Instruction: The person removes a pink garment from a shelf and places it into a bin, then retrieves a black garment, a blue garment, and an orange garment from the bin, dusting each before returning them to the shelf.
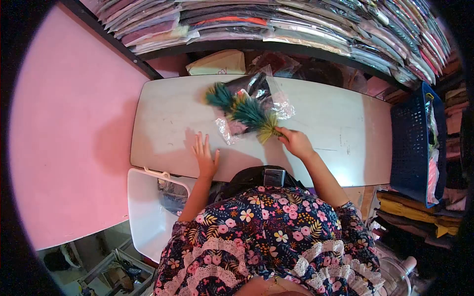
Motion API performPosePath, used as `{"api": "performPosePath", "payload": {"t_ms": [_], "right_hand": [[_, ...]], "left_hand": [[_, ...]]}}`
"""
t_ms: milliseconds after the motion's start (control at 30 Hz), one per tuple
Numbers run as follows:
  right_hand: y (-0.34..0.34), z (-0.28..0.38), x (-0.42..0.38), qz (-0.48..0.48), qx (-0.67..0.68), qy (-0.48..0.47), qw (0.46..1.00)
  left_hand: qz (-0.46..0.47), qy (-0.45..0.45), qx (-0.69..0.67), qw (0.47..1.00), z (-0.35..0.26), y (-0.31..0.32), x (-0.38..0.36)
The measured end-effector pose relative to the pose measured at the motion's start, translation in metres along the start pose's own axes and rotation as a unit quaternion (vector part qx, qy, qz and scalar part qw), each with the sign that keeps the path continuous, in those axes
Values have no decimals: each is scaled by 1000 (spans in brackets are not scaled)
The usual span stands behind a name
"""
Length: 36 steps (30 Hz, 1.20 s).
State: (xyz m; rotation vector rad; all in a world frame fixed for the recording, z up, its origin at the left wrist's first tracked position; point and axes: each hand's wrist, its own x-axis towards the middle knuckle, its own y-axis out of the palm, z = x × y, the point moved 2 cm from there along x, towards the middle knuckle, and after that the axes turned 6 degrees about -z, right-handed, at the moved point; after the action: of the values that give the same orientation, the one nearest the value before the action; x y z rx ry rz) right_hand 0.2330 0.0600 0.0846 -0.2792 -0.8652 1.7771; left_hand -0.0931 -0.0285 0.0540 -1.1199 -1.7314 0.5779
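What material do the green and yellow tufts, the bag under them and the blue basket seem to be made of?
The tufts in the right hand look like soft feathers or fibre, matte, with fringed edges; which one is unclear. The bag looks like thin clear plastic, glossy and crinkled, with light glinting on it. The blue basket looks like hard moulded plastic, judging by its regular grid of holes.

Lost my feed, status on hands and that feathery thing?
Right hand pinching feathery bundle by yellow end. Left hand flat on table. Plastic bags underneath.
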Motion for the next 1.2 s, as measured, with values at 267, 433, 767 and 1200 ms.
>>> {"api": "performPosePath", "payload": {"t_ms": [267, 433, 767, 1200], "right_hand": [[-15, -22, 12, -113, -134, 134, 975], [-12, -38, -27, -69, -172, 170, 968], [-50, -91, -174, -290, -190, 397, 850], [-40, -85, -172, -397, -106, 417, 811]], "left_hand": [[180, 116, -5, 977, -46, 30, 35], [253, 205, -5, 946, -67, 67, 63], [194, 193, 195, 942, -75, 104, 102], [231, 81, 35, 969, -59, 82, 208]]}}
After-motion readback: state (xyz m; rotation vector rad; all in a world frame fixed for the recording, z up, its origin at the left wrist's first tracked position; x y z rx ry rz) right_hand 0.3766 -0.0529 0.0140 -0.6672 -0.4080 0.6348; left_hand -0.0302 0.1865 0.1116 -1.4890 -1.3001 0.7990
